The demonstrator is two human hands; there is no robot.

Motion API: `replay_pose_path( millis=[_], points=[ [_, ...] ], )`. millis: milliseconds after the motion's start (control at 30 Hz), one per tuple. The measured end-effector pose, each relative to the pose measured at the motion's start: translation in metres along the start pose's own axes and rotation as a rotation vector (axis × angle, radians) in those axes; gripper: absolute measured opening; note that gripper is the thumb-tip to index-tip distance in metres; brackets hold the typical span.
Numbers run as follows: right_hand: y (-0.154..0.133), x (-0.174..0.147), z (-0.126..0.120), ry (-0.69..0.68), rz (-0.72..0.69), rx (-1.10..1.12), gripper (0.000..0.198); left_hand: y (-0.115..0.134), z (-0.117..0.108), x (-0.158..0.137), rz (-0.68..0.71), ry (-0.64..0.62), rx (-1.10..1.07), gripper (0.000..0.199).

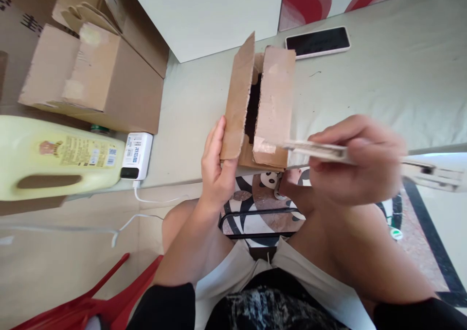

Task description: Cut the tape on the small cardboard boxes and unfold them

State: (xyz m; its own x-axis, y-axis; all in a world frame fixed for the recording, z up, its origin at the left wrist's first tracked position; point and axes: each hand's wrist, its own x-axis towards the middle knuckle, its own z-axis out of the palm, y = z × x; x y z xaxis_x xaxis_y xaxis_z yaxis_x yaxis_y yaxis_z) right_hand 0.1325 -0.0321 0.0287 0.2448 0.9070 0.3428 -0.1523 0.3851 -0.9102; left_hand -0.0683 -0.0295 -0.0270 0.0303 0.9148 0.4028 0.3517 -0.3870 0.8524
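Note:
A small cardboard box (274, 87) with its top flaps parted stands at the table's near edge, and a dark gap shows between them. My left hand (216, 167) grips the box's near left corner, thumb in front and fingers along the left side. In my right hand (359, 160) is a pale utility knife (321, 150), held in a closed grip to the right of the box. Its tip end points left, close to the taped near end of the right flap. Motion blurs this end, so I cannot tell whether it touches the cardboard.
A phone (318, 42) lies behind the box. On the left are larger cardboard boxes (109, 77), a yellow jug (62, 157) and a white power bank (136, 155) with a cable. A white panel (219, 14) stands at the back, and a red stool (109, 301) is below left.

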Motion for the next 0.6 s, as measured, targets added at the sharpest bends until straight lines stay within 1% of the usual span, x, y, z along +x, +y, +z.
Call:
replay_pose_path(
  millis=[67,100,133,167,233,267,300,367,433,500,567,600],
  points=[
    [0.005,0.008,-0.001,0.158,-0.056,0.033,0.031,-0.001,0.001,0.001,-0.034,0.061,-0.068,0.053],
    [0.008,0.011,-0.002,0.205,-0.067,0.007,0.033,-0.001,0.002,0.001,-0.056,0.111,-0.097,0.050],
    [0.012,0.015,-0.002,0.218,-0.055,-0.053,0.031,0.000,0.002,0.003,-0.080,0.167,-0.112,0.048],
    [0.016,0.018,-0.003,0.202,-0.027,-0.142,0.027,0.000,0.001,0.004,-0.101,0.227,-0.110,0.048],
    [0.024,0.023,-0.006,0.114,0.040,-0.377,0.020,0.000,-0.005,0.009,-0.113,0.332,-0.075,0.048],
    [0.029,0.025,-0.007,0.049,0.081,-0.503,0.021,0.000,-0.009,0.012,-0.095,0.369,-0.048,0.048],
    [0.033,0.026,-0.009,-0.030,0.124,-0.629,0.026,-0.001,-0.015,0.015,-0.064,0.398,-0.016,0.049],
    [0.042,0.029,-0.013,-0.204,0.187,-0.848,0.044,-0.006,-0.027,0.021,0.002,0.430,0.061,0.050],
    [0.050,0.029,-0.017,-0.361,0.227,-1.009,0.059,-0.014,-0.039,0.025,0.036,0.449,0.123,0.051],
    [0.057,0.029,-0.018,-0.447,0.264,-1.138,0.066,-0.023,-0.048,0.028,0.041,0.484,0.136,0.050],
    [0.062,0.029,-0.018,-0.478,0.309,-1.235,0.070,-0.031,-0.055,0.029,0.006,0.524,0.130,0.045],
    [0.064,0.028,-0.017,-0.482,0.327,-1.269,0.072,-0.033,-0.057,0.030,-0.035,0.542,0.127,0.042]
  ],
)
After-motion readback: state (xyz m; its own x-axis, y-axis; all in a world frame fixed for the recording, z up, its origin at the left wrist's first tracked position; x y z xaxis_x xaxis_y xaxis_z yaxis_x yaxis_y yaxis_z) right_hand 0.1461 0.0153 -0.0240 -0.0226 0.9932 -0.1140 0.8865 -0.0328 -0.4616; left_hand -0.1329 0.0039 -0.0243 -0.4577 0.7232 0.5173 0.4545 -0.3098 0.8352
